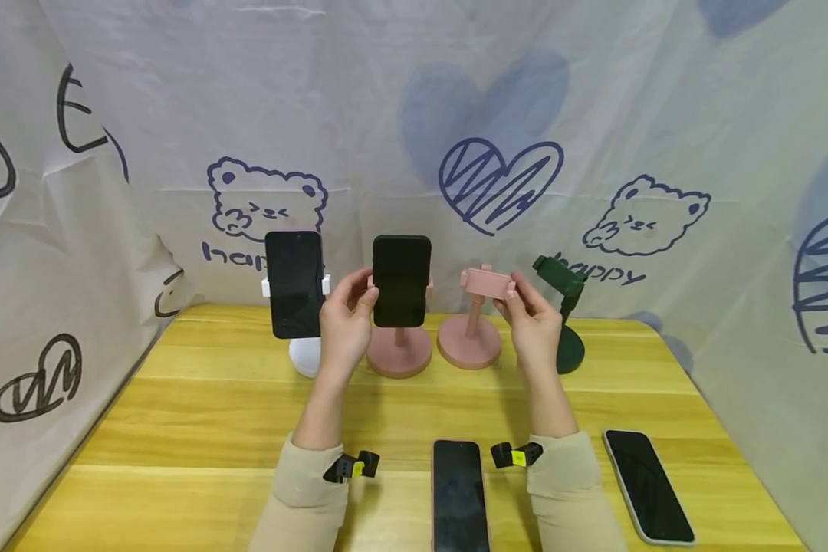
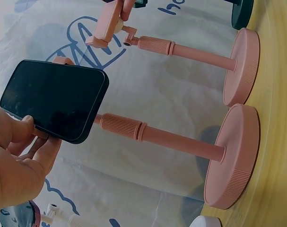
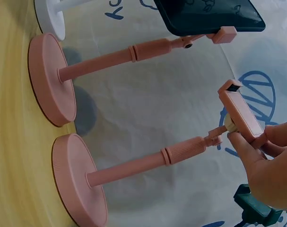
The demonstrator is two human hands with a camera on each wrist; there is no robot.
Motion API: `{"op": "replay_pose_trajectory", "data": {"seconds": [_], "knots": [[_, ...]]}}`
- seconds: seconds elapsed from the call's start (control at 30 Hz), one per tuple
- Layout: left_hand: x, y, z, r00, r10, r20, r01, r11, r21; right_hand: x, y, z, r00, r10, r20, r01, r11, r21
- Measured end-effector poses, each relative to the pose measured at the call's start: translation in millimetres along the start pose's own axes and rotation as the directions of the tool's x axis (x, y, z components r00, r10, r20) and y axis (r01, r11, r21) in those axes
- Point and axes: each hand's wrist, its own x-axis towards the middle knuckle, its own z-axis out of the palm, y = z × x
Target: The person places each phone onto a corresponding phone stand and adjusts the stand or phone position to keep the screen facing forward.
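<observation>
A black phone [image 1: 402, 280] sits upright in the clamp of a pink phone stand [image 1: 400, 354]. My left hand [image 1: 348, 322] is at the phone's left edge, thumb and fingers pinching the clamp's side arm there. Beside it stands a second pink phone stand [image 1: 469, 342], whose clamp [image 3: 240, 111] holds no phone. That clamp's right end is between the thumb and fingers of my right hand [image 1: 533, 326]. In the left wrist view, the thumb [image 2: 26, 124] lies by the phone's edge; the fingertips behind are partly hidden.
To the left, a white stand [image 1: 305, 357] bears another phone [image 1: 294, 285]. A dark green stand [image 1: 570, 349] is at the right, partly behind my right hand. Two phones lie on the wooden table [image 1: 200, 429]: one between my forearms [image 1: 459, 494], one at right [image 1: 648, 487]. A printed cloth hangs behind.
</observation>
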Motion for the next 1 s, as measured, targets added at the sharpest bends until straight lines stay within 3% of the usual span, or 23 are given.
{"op": "replay_pose_trajectory", "data": {"seconds": [0.5, 0.73, 0.9, 1.0], "knots": [[-1.6, 1.6, -0.2, 1.000, 0.007, 0.014, -0.008, 0.999, 0.034, -29.2, -7, -9, 0.998, -0.041, 0.053, 0.043, 0.998, -0.042], [-4.6, 7.0, 1.7, 0.998, 0.046, 0.035, -0.051, 0.988, 0.147, -33.7, -8, -12, 0.997, -0.033, 0.064, 0.036, 0.998, -0.054], [-10.7, 13.5, 5.0, 0.991, 0.131, 0.021, -0.133, 0.964, 0.231, -35.0, -7, -17, 0.997, -0.036, 0.067, 0.040, 0.997, -0.068], [-14.1, 17.8, 8.3, 0.967, 0.253, -0.031, -0.237, 0.938, 0.254, -34.2, -8, -18, 0.997, -0.034, 0.068, 0.038, 0.997, -0.067]]}}
